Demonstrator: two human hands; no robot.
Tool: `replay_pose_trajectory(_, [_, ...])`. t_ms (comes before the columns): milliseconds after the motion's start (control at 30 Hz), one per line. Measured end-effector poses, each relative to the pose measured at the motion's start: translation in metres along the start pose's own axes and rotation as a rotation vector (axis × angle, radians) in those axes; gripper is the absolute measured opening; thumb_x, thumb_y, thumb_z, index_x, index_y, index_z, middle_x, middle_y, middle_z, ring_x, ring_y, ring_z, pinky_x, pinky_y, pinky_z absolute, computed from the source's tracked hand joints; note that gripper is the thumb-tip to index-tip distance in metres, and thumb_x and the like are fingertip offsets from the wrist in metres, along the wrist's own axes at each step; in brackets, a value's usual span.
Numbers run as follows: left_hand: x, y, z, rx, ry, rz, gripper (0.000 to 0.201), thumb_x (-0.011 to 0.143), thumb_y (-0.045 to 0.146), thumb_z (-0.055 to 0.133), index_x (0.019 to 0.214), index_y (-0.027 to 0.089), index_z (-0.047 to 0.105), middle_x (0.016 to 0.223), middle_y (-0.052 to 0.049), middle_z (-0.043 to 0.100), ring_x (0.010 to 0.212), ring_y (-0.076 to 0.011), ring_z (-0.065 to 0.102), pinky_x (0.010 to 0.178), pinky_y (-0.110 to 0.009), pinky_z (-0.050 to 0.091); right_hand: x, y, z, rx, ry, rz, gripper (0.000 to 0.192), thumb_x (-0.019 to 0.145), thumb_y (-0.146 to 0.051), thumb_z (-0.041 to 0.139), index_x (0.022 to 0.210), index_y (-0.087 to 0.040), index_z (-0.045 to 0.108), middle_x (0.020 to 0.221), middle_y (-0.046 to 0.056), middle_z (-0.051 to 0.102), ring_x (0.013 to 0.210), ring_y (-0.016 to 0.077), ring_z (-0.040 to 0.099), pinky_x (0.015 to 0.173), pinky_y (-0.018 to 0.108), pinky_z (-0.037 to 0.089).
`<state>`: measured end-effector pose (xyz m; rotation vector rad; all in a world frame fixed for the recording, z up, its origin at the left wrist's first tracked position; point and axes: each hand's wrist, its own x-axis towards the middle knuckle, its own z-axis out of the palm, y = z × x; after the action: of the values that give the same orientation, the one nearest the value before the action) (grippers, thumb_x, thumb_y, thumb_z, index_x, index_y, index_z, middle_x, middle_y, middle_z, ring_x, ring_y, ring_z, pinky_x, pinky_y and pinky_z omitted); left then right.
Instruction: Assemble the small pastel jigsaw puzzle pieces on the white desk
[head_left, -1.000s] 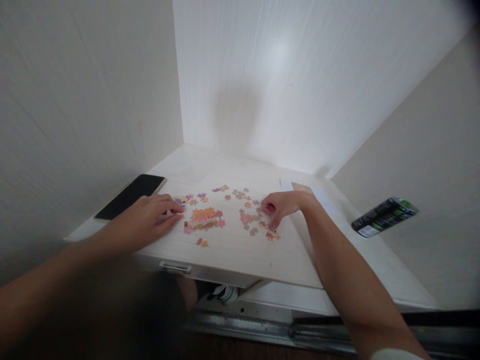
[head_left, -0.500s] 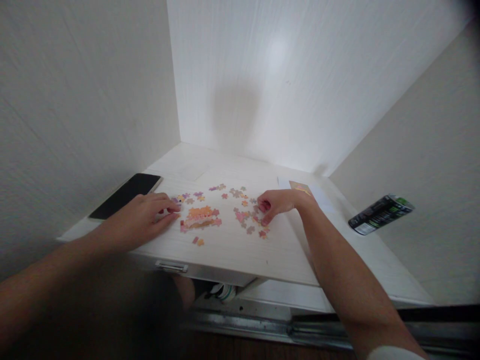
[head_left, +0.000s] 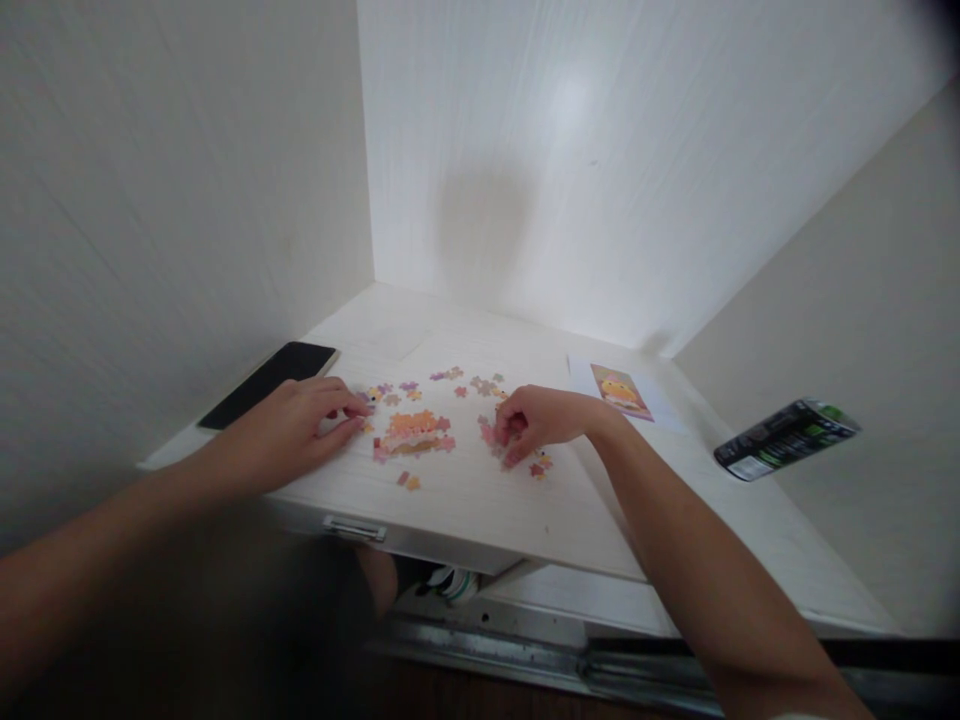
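On the white desk lies a partly joined jigsaw puzzle (head_left: 412,437) in orange, pink and brown. My left hand (head_left: 319,415) rests just left of it, thumb and fingers apart, with a small yellow puzzle piece (head_left: 368,425) by the fingertips. My right hand (head_left: 529,425) is bent down over the loose puzzle pieces (head_left: 487,430) on the right, fingers curled and pressed together among them. What its fingertips hold, if anything, is hidden. More loose pieces (head_left: 484,384) lie behind, and two pieces (head_left: 409,481) lie in front of the joined part.
A dark tablet-like slab (head_left: 270,383) lies at the left. At the right back is a sheet with a yellow picture (head_left: 621,390). A black and green can (head_left: 784,438) stands farther right. White panels enclose the desk; a drawer handle (head_left: 355,528) is on its front.
My right hand has moved left over the loose pieces, uncovering some at the right and more of the printed picture. My left hand stays by the joined part. The view has shifted slightly.
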<state>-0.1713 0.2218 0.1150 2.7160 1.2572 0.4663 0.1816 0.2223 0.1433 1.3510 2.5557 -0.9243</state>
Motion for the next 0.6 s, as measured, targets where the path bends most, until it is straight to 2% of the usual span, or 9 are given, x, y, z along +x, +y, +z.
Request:
replay_pose_trajectory(133, [0.0,-0.002,0.0,-0.005,0.012,-0.006,0.037,0.092,0.049,0.047,0.106,0.024,0.07,0.109,-0.006,0.071,0.097,-0.0246,0.064,0.089,-0.039,0.046,0.001,-0.005,0.004,0.001,0.019,-0.029,0.031,0.067,-0.045,0.08,0.086,-0.02,0.077,0.069,0.0,0.065,0.06,0.0111,0.05,0.054,0.025,0.032])
replay_pose_trajectory(300, [0.001,-0.006,-0.005,0.028,0.018,-0.044,0.038,0.091,0.049,0.046,0.102,0.022,0.071,0.104,-0.007,0.071,0.092,-0.0239,0.064,0.085,-0.036,0.046,0.006,-0.009,0.007,0.032,0.086,-0.014,0.029,0.07,-0.044,0.078,0.085,-0.02,0.077,0.068,0.0,0.065,0.059,0.0111,0.051,0.054,0.025,0.034])
replay_pose_trajectory(433, [-0.001,-0.012,-0.021,0.1,0.017,-0.117,0.039,0.091,0.043,0.043,0.102,0.017,0.07,0.094,-0.008,0.069,0.083,-0.0225,0.061,0.076,-0.035,0.045,0.012,-0.01,0.01,-0.01,0.225,-0.042,0.026,0.075,-0.037,0.073,0.093,-0.019,0.077,0.071,0.001,0.065,0.061,0.0105,0.05,0.056,0.024,0.035])
replay_pose_trajectory(600, [-0.008,-0.015,-0.042,0.115,-0.031,-0.202,0.033,0.089,0.032,0.044,0.103,0.014,0.069,0.092,-0.006,0.069,0.079,-0.0191,0.059,0.074,-0.032,0.045,0.017,-0.006,0.014,0.027,0.239,-0.037,0.025,0.078,-0.036,0.07,0.097,-0.02,0.077,0.074,0.002,0.066,0.063,0.0117,0.053,0.058,0.025,0.036])
